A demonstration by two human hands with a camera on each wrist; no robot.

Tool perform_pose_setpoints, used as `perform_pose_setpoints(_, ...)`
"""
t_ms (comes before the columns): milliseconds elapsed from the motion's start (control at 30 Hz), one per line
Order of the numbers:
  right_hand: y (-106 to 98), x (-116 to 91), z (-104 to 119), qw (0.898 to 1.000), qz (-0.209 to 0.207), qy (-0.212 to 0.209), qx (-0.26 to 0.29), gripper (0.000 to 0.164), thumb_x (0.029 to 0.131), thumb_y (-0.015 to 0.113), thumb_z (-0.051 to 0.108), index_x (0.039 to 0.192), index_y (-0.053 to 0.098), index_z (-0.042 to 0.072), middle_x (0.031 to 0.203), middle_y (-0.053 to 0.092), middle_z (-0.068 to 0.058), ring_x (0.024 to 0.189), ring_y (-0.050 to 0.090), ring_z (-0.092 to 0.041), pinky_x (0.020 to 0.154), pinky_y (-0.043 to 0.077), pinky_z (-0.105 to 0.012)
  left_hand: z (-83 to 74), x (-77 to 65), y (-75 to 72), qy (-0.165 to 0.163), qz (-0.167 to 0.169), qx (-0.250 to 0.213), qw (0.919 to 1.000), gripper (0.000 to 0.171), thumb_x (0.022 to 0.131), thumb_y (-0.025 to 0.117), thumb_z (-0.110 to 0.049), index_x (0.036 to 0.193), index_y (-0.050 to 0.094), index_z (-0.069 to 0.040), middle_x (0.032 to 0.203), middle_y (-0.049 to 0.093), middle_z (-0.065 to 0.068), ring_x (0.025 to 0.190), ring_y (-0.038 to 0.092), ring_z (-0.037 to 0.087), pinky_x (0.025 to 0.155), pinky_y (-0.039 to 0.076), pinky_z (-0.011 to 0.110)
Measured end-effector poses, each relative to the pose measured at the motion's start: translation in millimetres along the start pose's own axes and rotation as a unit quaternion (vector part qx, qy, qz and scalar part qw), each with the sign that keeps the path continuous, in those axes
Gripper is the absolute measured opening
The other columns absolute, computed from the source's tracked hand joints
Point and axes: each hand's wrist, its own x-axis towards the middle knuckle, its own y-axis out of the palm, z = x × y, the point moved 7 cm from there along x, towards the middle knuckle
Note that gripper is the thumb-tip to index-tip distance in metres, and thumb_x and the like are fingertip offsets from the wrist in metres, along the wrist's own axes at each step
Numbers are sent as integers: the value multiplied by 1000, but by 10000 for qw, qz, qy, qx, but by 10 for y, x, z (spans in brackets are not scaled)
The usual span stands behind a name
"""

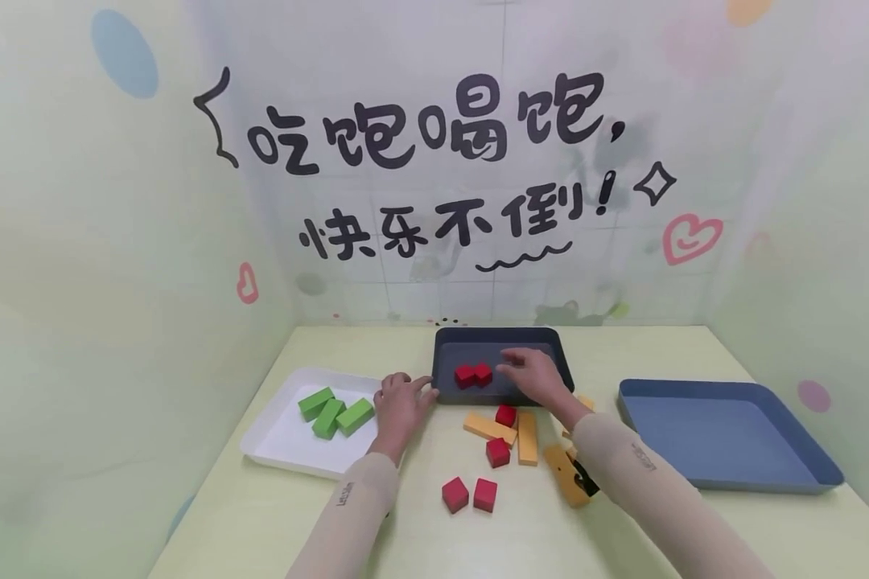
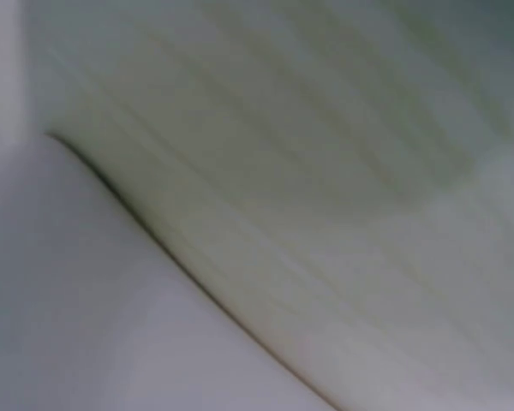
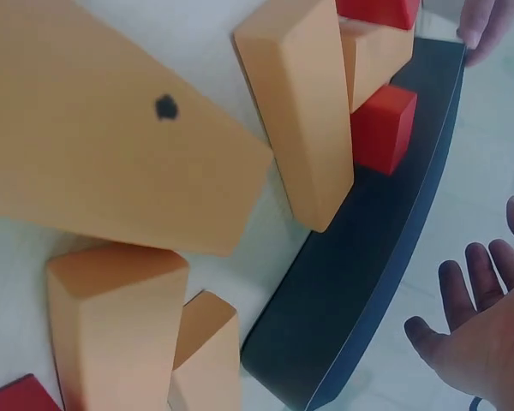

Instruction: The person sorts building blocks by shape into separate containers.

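My right hand [image 1: 536, 375] hovers over the dark tray [image 1: 496, 350], its fingers spread and nothing between them. Two red cubes [image 1: 466, 376] lie side by side in that tray, just left of the fingertips. My left hand [image 1: 401, 408] is at the tray's front left corner, its fingertips touching or almost touching the rim. The right wrist view shows my right hand [image 3: 488, 325] palm up with loose fingers. In front of the tray lie several more red cubes [image 1: 498, 452] and yellow-orange blocks [image 1: 527, 438]. The left wrist view is blurred and shows no hand.
On the left, a white tray [image 1: 269, 434] holds green blocks [image 1: 329, 419], partly behind my left hand. A blue tray [image 1: 724, 434] stands on the right. One yellow-orange block with a dark spot [image 1: 566, 476] lies under my right forearm. A lettered wall [image 1: 434, 297] closes the back.
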Motion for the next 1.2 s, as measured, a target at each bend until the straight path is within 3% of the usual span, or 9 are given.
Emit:
perform_pose_setpoints(267,21,-188,88,9996,273,-40,48,43,95,68,24,133,62,5,132,62,-14,121,57,-33,96,50,-48,-13,-13,-23,152,68,284,9995,37,95,65,-40,126,70,-20,125,57,19,123,45,38,103,32,60)
perform_pose_setpoints(500,46,-420,116,9983,567,-44,157,42,94,69,26,133,64,10,132,61,-11,122,55,-31,95,50,-47,-72,-58,-67,841,35,816,9931,33,95,66,-36,121,72,-17,125,58,18,119,50,36,98,41,52)
perform_pose_setpoints(633,60,-578,141,9974,662,-200,223,39,93,70,23,130,66,10,129,63,-10,121,56,-32,94,51,-47,-89,-66,-82,1023,114,979,9899,32,94,67,-35,121,73,-17,122,59,17,115,52,34,91,46,48)
perform_pose_setpoints(833,110,-810,97,9940,970,-98,485,37,90,74,24,126,69,15,121,66,-3,116,56,-28,89,53,-44,-76,-23,-120,536,-28,646,9965,40,92,69,-38,119,71,-9,113,58,16,106,54,33,85,48,46)
perform_pose_setpoints(933,123,-894,107,9923,1108,-248,487,37,90,74,26,125,69,15,119,66,-4,112,57,-27,87,53,-44,-72,7,-127,368,-86,457,9982,38,91,71,-39,116,72,-9,109,58,14,102,54,31,83,48,46)
perform_pose_setpoints(1200,199,-1020,142,9852,1488,-498,690,42,90,74,28,127,67,8,122,66,-8,114,58,-32,88,53,-46,-89,62,-110,402,189,451,9980,32,92,71,-36,114,74,-13,103,59,12,97,55,29,80,47,44)
